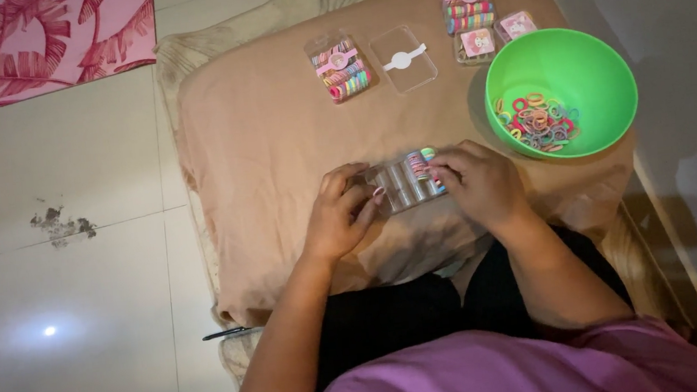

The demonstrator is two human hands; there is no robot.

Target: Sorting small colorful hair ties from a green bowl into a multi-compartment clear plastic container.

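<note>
On cushion: clear compartment box (405, 184) lay between both hands.
Left hand (337, 214): grip closed on box's left end.
Right hand (476, 179): fingers pinched coloured hair ties (424, 163) into box.
Nearby: green bowl (587, 62).

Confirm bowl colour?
Bright green bowl, holding mixed-colour hair ties; shows clearly in the head view.

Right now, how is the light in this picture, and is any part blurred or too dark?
Head view: dim overall; a small glare spot shines on the floor tiles; the right edge sinks into shadow; the green bowl is bright and clear; the left hand and right hand on the clear box look slightly soft.
</note>
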